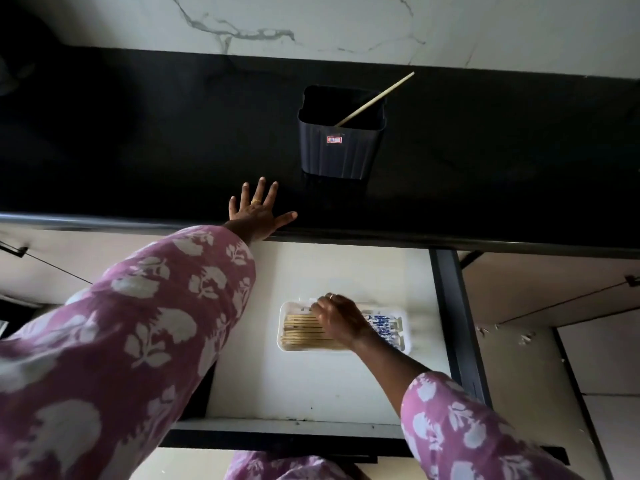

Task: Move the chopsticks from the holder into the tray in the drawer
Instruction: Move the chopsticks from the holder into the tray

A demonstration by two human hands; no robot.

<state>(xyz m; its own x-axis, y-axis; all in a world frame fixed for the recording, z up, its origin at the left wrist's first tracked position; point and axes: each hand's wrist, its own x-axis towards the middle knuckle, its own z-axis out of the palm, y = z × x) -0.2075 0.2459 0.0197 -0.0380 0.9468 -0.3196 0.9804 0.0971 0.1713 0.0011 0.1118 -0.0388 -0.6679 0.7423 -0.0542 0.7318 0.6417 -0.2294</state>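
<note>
Black counter [485, 150] up top; open drawer [311, 386] below; holder [341, 150] on counter; white tray [281, 317] in drawer; your left hand [258, 213] flat on counter edge, fingers spread, holding nothing; your right hand [341, 320] over tray, fingers bent onto chopsticks [299, 332], blurred, can't tell if gripping; one chopstick [375, 98] leans in holder.

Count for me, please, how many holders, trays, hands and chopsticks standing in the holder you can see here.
Holder: 1
Tray: 1
Chopstick in the holder: 1
Hands: 2, left hand and right hand
Total: 5
</note>
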